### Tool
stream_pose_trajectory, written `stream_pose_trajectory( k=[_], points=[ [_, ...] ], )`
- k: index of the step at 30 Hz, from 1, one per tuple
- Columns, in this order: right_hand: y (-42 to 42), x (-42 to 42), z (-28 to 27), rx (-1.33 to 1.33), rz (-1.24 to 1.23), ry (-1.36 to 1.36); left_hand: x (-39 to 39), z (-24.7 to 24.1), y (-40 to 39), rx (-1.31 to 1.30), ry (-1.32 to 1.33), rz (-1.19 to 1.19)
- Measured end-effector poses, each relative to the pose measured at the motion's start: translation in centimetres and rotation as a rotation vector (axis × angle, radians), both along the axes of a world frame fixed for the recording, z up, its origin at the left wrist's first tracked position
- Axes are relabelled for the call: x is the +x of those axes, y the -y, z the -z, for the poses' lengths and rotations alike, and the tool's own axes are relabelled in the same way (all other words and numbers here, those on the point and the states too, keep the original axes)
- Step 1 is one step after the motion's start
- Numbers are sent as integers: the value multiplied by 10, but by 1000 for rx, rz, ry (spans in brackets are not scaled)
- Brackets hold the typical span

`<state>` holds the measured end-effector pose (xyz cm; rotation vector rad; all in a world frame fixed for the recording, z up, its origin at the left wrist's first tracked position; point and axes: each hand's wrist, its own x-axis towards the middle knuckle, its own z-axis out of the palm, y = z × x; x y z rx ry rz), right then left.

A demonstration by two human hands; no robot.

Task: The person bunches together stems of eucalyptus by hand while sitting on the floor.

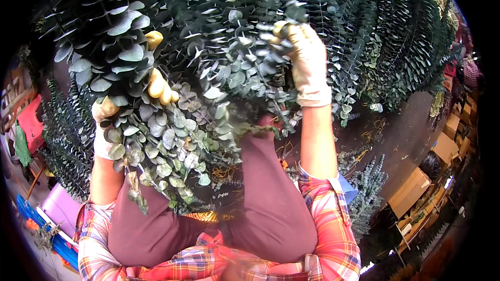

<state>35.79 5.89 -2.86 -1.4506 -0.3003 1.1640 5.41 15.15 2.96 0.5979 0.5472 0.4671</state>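
My left hand (157, 84), in a pale glove with yellow fingers, is closed around a bunch of leafy eucalyptus stems (129, 52). Leaves from this bunch cover much of the hand and droop over my left thigh. My right hand (308, 56), gloved the same way, is curled around a eucalyptus stem (285, 2); its fingertips and the leaves beside them are blurred. Between and beyond my hands hangs a dense mass of eucalyptus branches (351, 31). The lower stem ends are mostly hidden by foliage.
Eucalyptus sprigs (367, 195) lie to my right, near yellow ties (371, 134) on the dark floor. Cardboard boxes (409, 191) line the far right. At left are a purple bin (60, 207), red material (31, 123) and more eucalyptus branches (66, 140).
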Motion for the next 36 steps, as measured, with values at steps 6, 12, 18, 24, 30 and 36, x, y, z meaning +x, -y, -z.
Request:
stream_pose_trajectory(
  k=[6,12,18,24,30,36],
  points=[
    [-20,-23,-26,-118,-366,242,8,3,-3,-13,45,43],
    [-42,-56,39,-233,-450,910,21,7,1,-146,154,-46],
    [-31,-37,50,-253,-285,500,39,11,-7,-117,257,-75],
    [-35,-54,40,-100,-522,294,55,24,-8,-275,-29,-23],
    [-4,8,-19,-6,246,273,55,75,-7,-312,-169,102],
    [8,40,-94,75,445,442,40,55,0,-205,-267,73]
  ],
)
